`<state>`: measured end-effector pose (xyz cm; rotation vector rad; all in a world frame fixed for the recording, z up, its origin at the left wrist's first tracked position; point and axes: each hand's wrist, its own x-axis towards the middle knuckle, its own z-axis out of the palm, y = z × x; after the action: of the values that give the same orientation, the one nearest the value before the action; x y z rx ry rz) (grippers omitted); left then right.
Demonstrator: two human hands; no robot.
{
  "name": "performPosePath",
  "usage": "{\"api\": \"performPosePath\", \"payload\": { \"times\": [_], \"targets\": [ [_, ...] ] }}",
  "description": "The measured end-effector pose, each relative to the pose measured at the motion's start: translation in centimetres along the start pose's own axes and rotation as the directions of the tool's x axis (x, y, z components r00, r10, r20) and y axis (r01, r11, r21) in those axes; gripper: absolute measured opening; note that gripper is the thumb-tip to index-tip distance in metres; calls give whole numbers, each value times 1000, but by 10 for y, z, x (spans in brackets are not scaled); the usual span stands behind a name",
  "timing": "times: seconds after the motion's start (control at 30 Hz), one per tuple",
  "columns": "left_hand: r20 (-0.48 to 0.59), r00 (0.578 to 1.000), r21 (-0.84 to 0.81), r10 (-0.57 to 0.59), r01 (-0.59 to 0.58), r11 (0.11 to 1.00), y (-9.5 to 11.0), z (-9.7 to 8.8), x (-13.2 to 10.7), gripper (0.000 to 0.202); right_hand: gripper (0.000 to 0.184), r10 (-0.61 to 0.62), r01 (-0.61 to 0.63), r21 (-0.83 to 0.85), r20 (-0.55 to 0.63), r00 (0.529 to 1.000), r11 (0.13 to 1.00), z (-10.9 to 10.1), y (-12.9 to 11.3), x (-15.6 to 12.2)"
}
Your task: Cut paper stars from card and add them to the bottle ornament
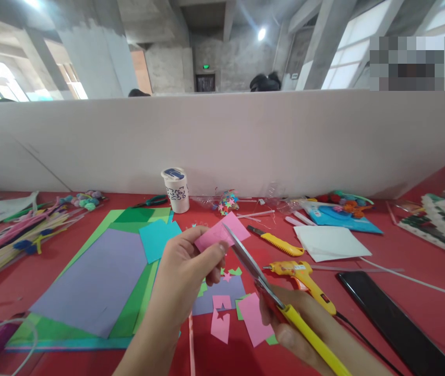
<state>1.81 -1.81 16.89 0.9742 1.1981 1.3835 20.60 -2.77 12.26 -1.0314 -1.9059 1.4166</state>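
Observation:
A small rectangle of pink paper (211, 235) is pinched between the thumb and fingers of my left hand (191, 261), held up above the table. My right hand (285, 329) grips scissors (263, 284) with yellow handles, their metal blades pointing up and left. The blade tips lie at the pink paper, close to my left thumb. Beneath my hands are pink paper scraps (220, 330), one with a star-shaped cutout. A larger pink piece (256, 319), green scraps and a purple sheet (232, 297) lie beside them. A small pink star (227, 277) rests there too.
To the left lie purple (93, 282) and green sheets with a blue piece (157, 237). A white cup (177, 190) stands by the white partition. On the right are a yellow utility knife (277, 242), a glue gun (304, 279) with its cord, and a black phone (386, 318).

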Motion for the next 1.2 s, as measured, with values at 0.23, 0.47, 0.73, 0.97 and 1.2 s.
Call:
{"api": "performPosePath", "payload": {
  "times": [0.23,0.47,0.73,0.97,1.2],
  "targets": [
    [11,1000,7,-3,3,1000,0,0,-2,11,53,26,-26,-5,21,999,1000,1,-2,2],
    [15,1000,12,-5,4,1000,1,0,-2,14,58,36,-35,-53,23,999,998,5,5,3],
    [4,1000,32,4,-4,999,1,1,-1,13,58,29,-25,-115,34,999,993,3,5,3],
    [-1,1000,55,6,-6,998,0,-1,-1,15,64,64,-61,-110,17,998,992,5,10,2],
    [2,1000,58,2,-2,998,1,0,-2,17,55,83,-81,-83,15,996,993,3,8,3]
  ]
}}
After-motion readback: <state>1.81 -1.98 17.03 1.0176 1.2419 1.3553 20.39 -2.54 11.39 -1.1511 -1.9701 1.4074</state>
